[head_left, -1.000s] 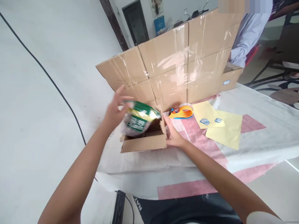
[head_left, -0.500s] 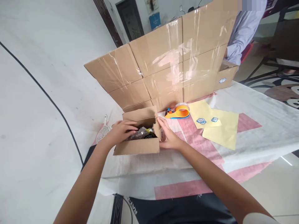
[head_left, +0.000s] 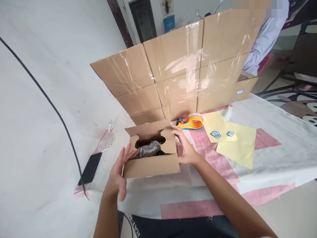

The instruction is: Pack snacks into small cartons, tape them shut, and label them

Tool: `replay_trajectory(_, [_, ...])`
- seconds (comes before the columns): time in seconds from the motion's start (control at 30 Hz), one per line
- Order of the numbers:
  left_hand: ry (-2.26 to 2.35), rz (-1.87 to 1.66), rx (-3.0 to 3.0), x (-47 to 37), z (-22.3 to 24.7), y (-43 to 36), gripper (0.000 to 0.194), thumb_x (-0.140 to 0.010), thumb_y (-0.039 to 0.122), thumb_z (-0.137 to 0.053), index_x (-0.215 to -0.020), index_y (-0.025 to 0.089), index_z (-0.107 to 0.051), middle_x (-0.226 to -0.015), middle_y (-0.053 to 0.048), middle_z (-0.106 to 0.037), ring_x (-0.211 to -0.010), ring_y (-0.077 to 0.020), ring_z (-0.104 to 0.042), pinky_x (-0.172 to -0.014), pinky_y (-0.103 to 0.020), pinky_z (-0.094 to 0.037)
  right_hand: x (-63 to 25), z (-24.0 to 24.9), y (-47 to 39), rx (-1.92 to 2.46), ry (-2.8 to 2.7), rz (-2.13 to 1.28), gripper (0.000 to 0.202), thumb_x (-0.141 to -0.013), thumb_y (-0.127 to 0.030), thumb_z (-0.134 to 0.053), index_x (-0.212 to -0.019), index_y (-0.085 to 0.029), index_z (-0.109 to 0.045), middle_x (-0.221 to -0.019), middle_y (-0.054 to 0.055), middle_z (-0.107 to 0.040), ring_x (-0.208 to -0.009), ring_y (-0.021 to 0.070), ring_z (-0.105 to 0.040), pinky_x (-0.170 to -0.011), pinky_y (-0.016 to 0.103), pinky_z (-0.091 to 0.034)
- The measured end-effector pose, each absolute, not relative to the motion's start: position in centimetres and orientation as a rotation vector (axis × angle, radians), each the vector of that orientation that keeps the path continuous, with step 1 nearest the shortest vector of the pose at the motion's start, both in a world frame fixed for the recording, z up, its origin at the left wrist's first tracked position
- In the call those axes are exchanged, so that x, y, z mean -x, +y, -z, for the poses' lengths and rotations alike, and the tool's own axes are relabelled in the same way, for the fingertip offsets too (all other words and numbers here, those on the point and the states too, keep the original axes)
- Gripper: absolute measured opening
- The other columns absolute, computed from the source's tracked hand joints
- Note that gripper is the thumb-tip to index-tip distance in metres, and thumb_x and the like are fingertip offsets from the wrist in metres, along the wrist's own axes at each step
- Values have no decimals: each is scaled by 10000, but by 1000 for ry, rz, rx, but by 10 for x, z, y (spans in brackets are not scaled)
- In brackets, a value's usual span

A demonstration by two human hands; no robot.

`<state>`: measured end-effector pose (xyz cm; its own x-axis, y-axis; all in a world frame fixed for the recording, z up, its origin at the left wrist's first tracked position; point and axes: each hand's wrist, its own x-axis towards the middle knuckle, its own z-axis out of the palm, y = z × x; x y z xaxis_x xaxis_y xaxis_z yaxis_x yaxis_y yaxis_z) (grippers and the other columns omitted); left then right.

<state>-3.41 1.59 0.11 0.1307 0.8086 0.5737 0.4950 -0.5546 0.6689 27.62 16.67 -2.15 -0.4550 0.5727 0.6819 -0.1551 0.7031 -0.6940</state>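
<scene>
A small cardboard box (head_left: 151, 168) lies on the cloth in front of me, its long flaps spread and its end flaps partly folded in. Inside is a clear plastic-wrapped item (head_left: 150, 149), with dark and green bits beside it that I cannot make out. At the box's left end, my left hand (head_left: 121, 170) is open, thumb apart, fingertips by the left end flap. My right hand (head_left: 186, 148) grips the right end, its fingers at the far corner and its thumb side toward the near flap.
Behind the box stands a taped cardboard panel (head_left: 177, 76). An orange tape dispenser (head_left: 194, 122), yellow papers (head_left: 237, 142), a white slotted ladle (head_left: 107, 141) and a black phone (head_left: 90, 168) lie around. Another box (head_left: 244, 91) is at the right, near a person's sleeve (head_left: 262, 43).
My left hand has come out of the box to its left end and spread its fingers. The end flaps are now folded inward. My right hand stays at the right end.
</scene>
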Motion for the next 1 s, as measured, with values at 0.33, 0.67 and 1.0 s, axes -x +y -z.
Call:
replay_trajectory(0.33, [2196, -1512, -2203, -5, -54, 56, 220, -946, 426, -680, -1046, 235, -725, -1025, -60, -747, -907, -209, -707, -770, -321, -586, -285, 9, 168, 235, -1992, -741, 510, -736, -388, -817, -1188, -264, -615, -1380, 123, -518, -1310, 350, -511, -1134, 533, -425])
replay_trajectory(0.67, [2108, -640, -2035, 7, -56, 95, 583, -944, 633, -530, -1388, 268, -623, -1332, -101, -657, -1217, -320, -619, -1078, -475, -471, -283, 26, 162, 435, -1969, -808, 1121, -702, -571, -910, -1610, -295, -314, -1734, 181, -160, -1607, 377, -219, -1274, 582, -278])
replay_trajectory(1.0, [2353, -675, -2244, -8, -63, 81, 531, -928, 617, -578, -1328, 284, -681, -1344, -130, -642, -1242, -379, -566, -1005, -517, -473, -303, 35, 175, 854, -1541, -943, 696, -855, -758, -644, -1266, -201, -707, -1208, 138, -749, -1047, 285, -734, -886, 437, -616])
